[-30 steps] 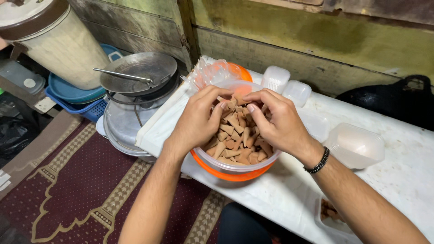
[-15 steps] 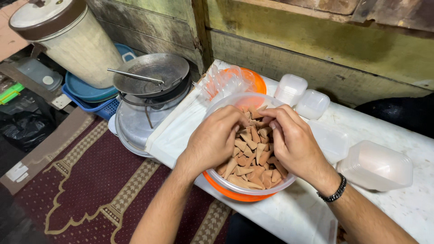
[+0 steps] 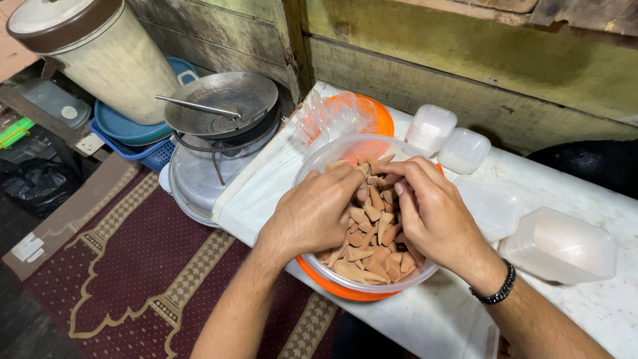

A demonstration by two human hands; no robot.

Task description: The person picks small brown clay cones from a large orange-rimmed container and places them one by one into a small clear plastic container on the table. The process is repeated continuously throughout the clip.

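Observation:
A clear plastic bowl (image 3: 318, 163) sits in an orange basin (image 3: 332, 284) on a white table. It is filled with several brown cone-shaped pieces (image 3: 372, 247). My left hand (image 3: 312, 213) and my right hand (image 3: 432, 216) are both inside the bowl, fingers curled down among the cones near the far side. The fingertips pinch at the cones, but I cannot tell whether any piece is lifted. A black bead bracelet (image 3: 493, 292) is on my right wrist.
Small lidded plastic tubs (image 3: 446, 138) and clear trays (image 3: 561, 244) stand on the white table (image 3: 598, 312). A bunch of clear plastic cups (image 3: 329, 114) lies behind the bowl. To the left are a metal wok (image 3: 222, 103) on stacked pans, blue basins (image 3: 126, 133), a tall cream container (image 3: 100, 50) and a maroon rug (image 3: 119, 266).
My view has shifted left and down slightly. Both hands stayed in the bowl, and the fingers have moved closer together over the cones at the far side.

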